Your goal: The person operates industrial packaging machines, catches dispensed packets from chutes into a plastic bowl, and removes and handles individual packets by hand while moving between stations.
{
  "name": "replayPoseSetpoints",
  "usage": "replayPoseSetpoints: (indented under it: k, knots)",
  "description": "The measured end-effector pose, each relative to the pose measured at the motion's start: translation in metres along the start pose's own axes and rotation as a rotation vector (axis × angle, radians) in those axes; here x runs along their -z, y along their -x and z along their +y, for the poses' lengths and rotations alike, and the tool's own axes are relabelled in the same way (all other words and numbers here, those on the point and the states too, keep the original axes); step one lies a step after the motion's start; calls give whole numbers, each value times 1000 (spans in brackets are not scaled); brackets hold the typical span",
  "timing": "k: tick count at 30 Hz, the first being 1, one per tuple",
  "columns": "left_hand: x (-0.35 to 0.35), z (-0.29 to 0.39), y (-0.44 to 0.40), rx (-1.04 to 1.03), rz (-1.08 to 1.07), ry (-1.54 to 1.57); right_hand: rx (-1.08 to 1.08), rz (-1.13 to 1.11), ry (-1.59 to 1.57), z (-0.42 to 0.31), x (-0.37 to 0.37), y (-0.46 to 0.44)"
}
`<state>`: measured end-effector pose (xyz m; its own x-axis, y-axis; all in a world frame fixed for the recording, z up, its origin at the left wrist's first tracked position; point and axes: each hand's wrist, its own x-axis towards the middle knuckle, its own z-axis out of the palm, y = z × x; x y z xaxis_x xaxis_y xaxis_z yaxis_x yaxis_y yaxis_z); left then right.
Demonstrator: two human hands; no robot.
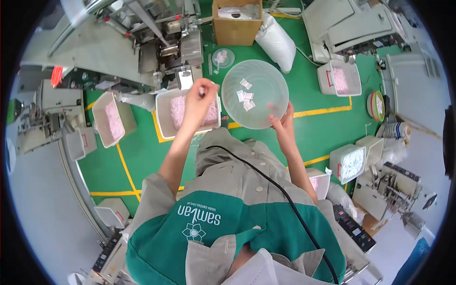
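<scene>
My right hand point(283, 124) grips the lower right rim of a round, translucent plastic bowl point(232, 107). Several small white sachets point(247, 96) with printed lines lie loose inside it. To the left, my left hand point(195, 103) is raised with its fingers curled closed. Something small shows between those fingers, but I cannot make out what it is. Below this hand, a white bin point(164, 119) on the floor holds a heap of pinkish sachets point(178, 111); the hand and forearm cover part of it.
A packing machine point(161, 52) stands at upper left. A cardboard box point(237, 32) and a white sack point(278, 42) are ahead, near a small round dish point(223, 58). More bins point(114, 123) of pink pieces stand on the green floor, with machines on both sides.
</scene>
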<state>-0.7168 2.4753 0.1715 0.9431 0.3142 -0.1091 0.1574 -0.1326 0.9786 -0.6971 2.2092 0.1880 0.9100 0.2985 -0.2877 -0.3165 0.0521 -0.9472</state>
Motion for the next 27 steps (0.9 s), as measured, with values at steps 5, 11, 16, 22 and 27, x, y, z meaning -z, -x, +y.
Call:
replayPoseSetpoints:
  k: [5, 11, 16, 22, 27]
  knots:
    - [-21, 7, 9, -467, -34, -937, 39, -91, 42, 5, -20, 0]
    - [-30, -6, 13, -504, -78, -1249, 37, -120, 15, 7, -30, 5]
    - [-25, -10, 22, -381, -172, -1158, -11, -139, 38, 9, -27, 10]
    - [-29, -22, 33, -355, -24, -1154, -38, -161, 55, 15, -27, 15]
    - [-28, -36, 43, -234, -68, -1381, -48, -200, 19, 24, -32, 18]
